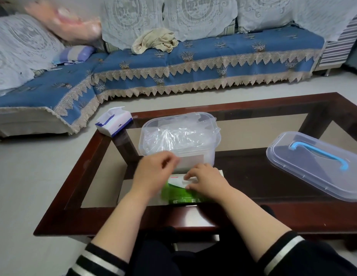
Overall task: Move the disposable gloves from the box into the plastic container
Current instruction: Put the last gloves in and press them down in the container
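The green and white glove box (180, 193) lies flat on the table's near side. Just behind it stands the clear plastic container (205, 156), open, with crumpled transparent disposable gloves (173, 134) inside. My left hand (153, 174) hovers between the box and the container's front wall, its thumb and fingertips pinched together on what looks like a thin clear glove, which is hard to make out. My right hand (206, 181) rests on top of the box, with bent fingertips pressing at its white opening.
The container's clear lid (305, 172) with a blue handle lies on the right of the glass-topped wooden coffee table (253, 218). A white and blue tissue pack (113, 121) sits at the table's far left corner. A blue covered sofa (213, 56) runs behind.
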`<move>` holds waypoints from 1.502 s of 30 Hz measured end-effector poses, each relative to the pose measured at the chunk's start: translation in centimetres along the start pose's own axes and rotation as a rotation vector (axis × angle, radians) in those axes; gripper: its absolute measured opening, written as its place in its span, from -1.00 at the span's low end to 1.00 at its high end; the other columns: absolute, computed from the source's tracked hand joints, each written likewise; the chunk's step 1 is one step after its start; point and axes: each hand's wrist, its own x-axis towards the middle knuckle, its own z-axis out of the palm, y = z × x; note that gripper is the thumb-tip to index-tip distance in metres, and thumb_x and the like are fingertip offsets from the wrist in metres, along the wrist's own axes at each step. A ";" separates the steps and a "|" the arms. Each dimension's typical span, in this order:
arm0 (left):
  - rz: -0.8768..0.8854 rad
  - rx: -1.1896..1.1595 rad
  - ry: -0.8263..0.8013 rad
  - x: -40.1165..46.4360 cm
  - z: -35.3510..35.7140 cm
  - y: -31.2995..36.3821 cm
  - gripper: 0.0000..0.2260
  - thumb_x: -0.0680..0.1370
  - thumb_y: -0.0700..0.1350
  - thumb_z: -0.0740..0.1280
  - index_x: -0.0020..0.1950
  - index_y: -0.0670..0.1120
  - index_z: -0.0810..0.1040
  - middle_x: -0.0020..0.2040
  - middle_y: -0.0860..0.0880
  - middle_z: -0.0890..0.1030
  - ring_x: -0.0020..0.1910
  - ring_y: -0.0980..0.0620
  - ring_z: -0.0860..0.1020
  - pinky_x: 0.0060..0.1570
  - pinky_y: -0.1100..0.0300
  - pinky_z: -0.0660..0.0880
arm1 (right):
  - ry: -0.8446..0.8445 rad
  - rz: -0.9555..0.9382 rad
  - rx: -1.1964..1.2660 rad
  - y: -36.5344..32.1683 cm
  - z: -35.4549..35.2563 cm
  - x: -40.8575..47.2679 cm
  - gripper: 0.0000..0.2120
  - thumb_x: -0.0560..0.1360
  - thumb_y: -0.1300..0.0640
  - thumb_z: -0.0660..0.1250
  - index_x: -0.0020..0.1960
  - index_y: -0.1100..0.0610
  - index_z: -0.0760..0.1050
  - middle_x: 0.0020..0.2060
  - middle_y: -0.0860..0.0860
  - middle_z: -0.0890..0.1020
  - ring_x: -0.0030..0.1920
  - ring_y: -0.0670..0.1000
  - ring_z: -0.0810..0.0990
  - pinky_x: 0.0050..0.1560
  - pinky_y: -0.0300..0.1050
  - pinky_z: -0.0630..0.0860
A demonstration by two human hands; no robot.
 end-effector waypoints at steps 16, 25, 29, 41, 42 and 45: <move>-0.088 0.242 -0.408 -1.8 5.5 -3.9 -0.50 0.30 0.10 0.52 0.23 0.15 0.56 0.21 0.18 0.55 0.25 0.03 0.45 0.24 0.01 0.39 | 0.413 -0.025 0.384 -1.3 -0.6 -0.1 -0.92 0.57 0.14 0.26 -0.09 0.10 0.47 -0.15 -0.08 0.48 -0.07 -0.02 0.48 -0.10 -0.11 0.37; -0.189 -0.039 0.058 -1.8 2.8 -1.0 -0.84 0.62 -0.09 0.25 0.05 0.02 0.63 0.00 0.05 0.68 0.02 0.10 0.60 0.06 0.17 0.47 | 1.102 -0.332 0.577 -0.8 -2.6 -1.9 -0.88 0.52 0.26 0.29 -0.07 0.32 0.55 -0.04 0.08 0.45 0.05 -0.23 0.42 0.11 -0.33 0.39; -0.277 -0.544 0.197 -0.3 -0.5 2.8 -0.64 0.60 0.18 0.00 -0.01 0.03 0.51 -0.17 0.03 0.67 -0.11 0.13 0.62 -0.02 0.16 0.51 | 1.092 -0.322 0.581 -0.5 -2.6 -1.7 -0.86 0.52 0.22 0.29 -0.08 0.29 0.57 -0.05 0.03 0.44 0.05 -0.25 0.42 0.11 -0.35 0.38; 0.095 -0.380 -0.303 6.4 -2.9 10.5 -0.70 0.56 -0.41 0.23 0.10 -0.06 0.59 0.00 0.04 0.67 -0.32 0.27 0.53 -0.28 0.41 0.41 | 1.231 -0.306 0.608 0.6 -3.0 -1.6 -0.65 0.54 0.01 0.31 0.24 0.16 0.37 0.10 -0.03 0.44 0.10 0.09 0.49 0.17 -0.13 0.41; 0.107 -0.407 -0.254 7.1 -3.5 10.8 -0.67 0.56 -0.40 0.22 0.13 -0.03 0.59 0.04 0.07 0.67 -0.30 0.23 0.53 -0.27 0.39 0.42 | 1.258 -0.294 0.615 0.6 -3.1 -1.6 -0.63 0.55 -0.02 0.29 0.26 0.16 0.34 0.12 -0.03 0.43 0.11 0.12 0.49 0.20 -0.10 0.40; 0.084 -0.466 -0.106 9.3 -5.0 9.8 -0.63 0.57 -0.36 0.24 0.20 0.07 0.56 0.14 0.14 0.62 -0.23 0.17 0.53 -0.21 0.33 0.50 | 1.278 -0.278 0.619 0.8 -3.1 -1.7 -0.61 0.57 -0.04 0.26 0.27 0.17 0.32 0.15 -0.02 0.42 0.14 0.14 0.49 0.24 -0.04 0.39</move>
